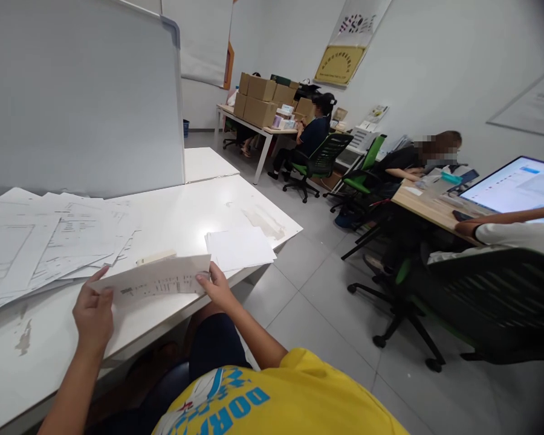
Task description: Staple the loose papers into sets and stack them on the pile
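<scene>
Left hand and right hand pinch opposite ends of printed sheet, held taut above white table for reading; paper pile far left, blank sheets right.

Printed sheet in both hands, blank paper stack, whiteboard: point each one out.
printed sheet [156, 281], head view, middle of its printed face.
blank paper stack [240, 246], head view, centre of the top sheet.
whiteboard [81, 90], head view, bare middle of the board.

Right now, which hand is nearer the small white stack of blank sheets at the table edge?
Right. The right hand grips the printed sheet just below the blank stack, nearly touching it. The left hand holds the sheet's other end, farther off.
</scene>
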A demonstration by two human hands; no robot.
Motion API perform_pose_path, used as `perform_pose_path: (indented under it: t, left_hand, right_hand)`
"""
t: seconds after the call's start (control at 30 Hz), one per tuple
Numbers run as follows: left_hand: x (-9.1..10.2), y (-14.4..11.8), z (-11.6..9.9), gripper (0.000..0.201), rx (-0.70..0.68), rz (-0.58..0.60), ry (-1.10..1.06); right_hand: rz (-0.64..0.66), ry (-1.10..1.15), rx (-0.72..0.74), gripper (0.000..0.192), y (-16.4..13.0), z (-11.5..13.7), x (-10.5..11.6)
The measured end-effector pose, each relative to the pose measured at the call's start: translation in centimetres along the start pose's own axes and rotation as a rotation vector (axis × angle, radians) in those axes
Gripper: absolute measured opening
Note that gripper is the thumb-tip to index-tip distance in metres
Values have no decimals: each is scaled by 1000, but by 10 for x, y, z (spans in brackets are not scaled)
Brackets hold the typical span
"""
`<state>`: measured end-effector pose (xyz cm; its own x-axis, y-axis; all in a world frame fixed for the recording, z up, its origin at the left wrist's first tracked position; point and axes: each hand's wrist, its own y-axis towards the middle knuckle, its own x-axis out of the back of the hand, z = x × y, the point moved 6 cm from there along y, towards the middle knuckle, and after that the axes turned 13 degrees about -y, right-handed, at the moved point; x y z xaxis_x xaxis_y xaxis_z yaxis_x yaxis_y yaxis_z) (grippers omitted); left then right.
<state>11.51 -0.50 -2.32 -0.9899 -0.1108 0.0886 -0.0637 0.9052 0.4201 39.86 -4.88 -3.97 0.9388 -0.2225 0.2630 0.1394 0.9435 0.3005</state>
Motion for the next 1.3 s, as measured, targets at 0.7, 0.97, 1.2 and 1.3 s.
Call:
perform_pose_path:
  t: [0.7,0.97,1.2,1.3]
  left_hand:
    - [-103,34,-14,62,-329,619,610]
    - [-111,28,-3,56,-307,747,690]
    - [-113,33,1,58,-285,774,656]
    - [-114,32,-1,59,-298,776,674]
  right_hand:
    - [-120,-86,-522,35,-5,-42,116]
    - [-100,-116,-528,34,2,-45,114]
    - [-81,-112,-547,39,-3,-60,115]
    - [-87,-154,-555,44,-5,-63,110]
